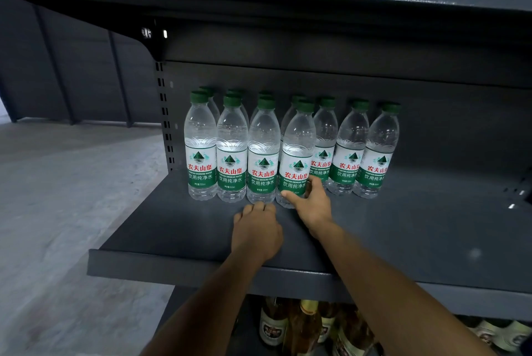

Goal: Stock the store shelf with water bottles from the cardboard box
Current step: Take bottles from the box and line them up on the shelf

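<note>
Head view: your right hand [312,203] gripped the front water bottle [296,154] on the shelf [178,229]; your left hand [256,229] rested there, fingers curled, holding nothing.

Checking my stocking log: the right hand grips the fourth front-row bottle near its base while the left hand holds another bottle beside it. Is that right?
Not quite. In the head view the left hand holds nothing; it rests on the shelf with curled fingers. The right hand does grip the fourth front-row bottle near its base.
</note>
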